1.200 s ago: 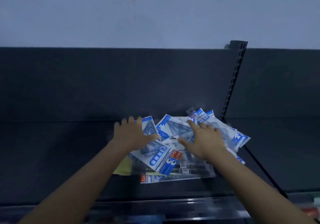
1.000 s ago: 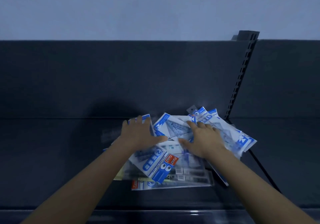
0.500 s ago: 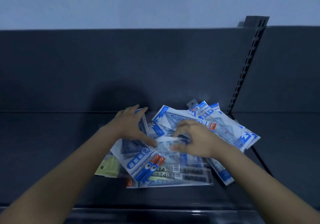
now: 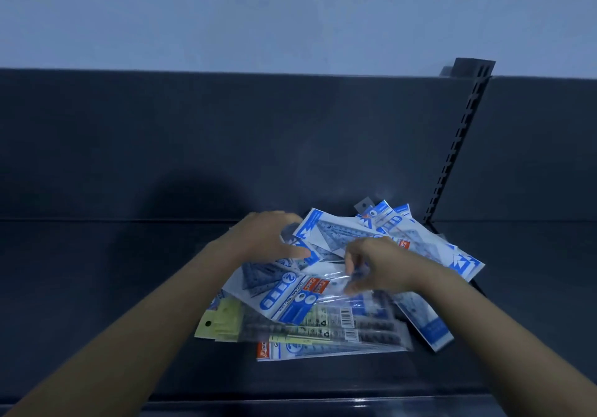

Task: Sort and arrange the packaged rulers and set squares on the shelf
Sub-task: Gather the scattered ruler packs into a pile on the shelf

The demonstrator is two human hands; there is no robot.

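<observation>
Right hand (image 4: 384, 265), flat a moment ago, is now pinching a clear packet (image 4: 326, 282) off the pile (image 4: 323, 329); left hand (image 4: 261, 239), fingers straight, is steadying it. Sorting is starting.

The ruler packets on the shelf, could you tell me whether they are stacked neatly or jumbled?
Jumbled: the packets overlap at differing angles, fanned across the shelf.
</observation>
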